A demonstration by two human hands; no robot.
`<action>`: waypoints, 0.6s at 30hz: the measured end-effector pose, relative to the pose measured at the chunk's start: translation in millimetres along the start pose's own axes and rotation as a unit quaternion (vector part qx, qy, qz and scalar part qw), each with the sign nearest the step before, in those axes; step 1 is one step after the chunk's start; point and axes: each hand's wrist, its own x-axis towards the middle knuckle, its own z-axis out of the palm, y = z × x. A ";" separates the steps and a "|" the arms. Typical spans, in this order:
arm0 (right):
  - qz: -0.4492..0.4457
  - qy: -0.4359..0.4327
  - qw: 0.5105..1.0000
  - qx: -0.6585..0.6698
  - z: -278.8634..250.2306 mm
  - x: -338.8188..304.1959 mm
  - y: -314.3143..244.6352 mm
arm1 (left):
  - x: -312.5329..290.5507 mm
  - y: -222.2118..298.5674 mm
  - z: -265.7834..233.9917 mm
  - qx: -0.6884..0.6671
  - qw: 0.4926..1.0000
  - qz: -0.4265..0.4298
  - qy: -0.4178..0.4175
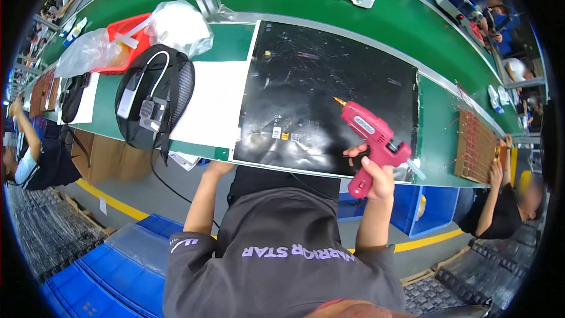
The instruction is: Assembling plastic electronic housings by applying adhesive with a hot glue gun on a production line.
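Note:
My right hand (pixel 378 179) is wrapped round the handle of a pink-red hot glue gun (pixel 368 126), held up above the front right part of a black work mat (pixel 282 94). The gun's brass nozzle points to the upper left, and a translucent glue stick (pixel 416 169) juts from its back end. At the front edge of the table, left of the mat, is my left hand (pixel 219 168); its fingers are hidden. A few small labels (pixel 281 133) lie on the mat.
Left of the mat are white paper (pixel 209 106) and a black backpack (pixel 154 97) with a white cable and small devices. Behind it stand a red bin (pixel 126 32) and plastic bags (pixel 179 26). At right, a co-worker (pixel 500 200) handles a brown board (pixel 475 147). Blue crates (pixel 106 277) lie below.

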 end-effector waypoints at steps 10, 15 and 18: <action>-0.016 0.032 0.999 -0.010 -8.1 -7.9 -2.6 | 14.6 40.5 -47.6 -0.337 0.905 -0.218 -0.141; 0.027 -0.014 0.999 -0.011 1.6 -0.2 -1.4 | -7.4 -11.9 21.8 -0.192 0.980 -0.029 -0.042; 0.024 -0.011 1.000 -0.012 0.0 -1.1 -0.7 | -10.6 -34.2 12.2 -0.015 0.997 0.073 -0.008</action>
